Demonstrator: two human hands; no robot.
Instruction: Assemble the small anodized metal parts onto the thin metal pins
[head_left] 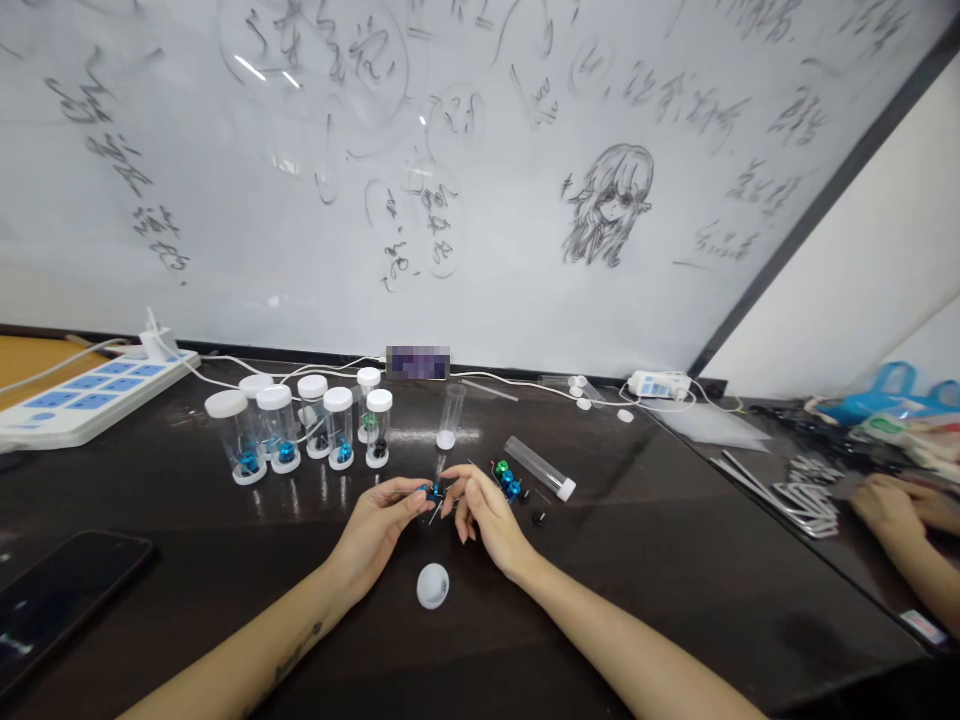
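Observation:
In front of me, a small blue motor (433, 491) with thin dark leads sits between my fingertips. My left hand (375, 525) pinches it from the left with thumb and index finger. From the right, the curled fingers of my right hand (487, 515) close on its other side and partly hide it. Below the hands lies a round white cap (433, 586). Several loose blue, green and black motors (509, 482) rest just right of my right hand. Beside them a clear tube (536, 465) with a white end lies on its side. Another clear tube (451, 415) stands upright behind my hands.
Several white-capped tubes (276, 425) holding motors stand at the left. A phone (71, 600) lies front left, near a power strip (97, 395). Metal rods (784, 495) and another person's hands (896, 510) are at the right. A whiteboard (495, 250) stands behind the dark table (300, 640).

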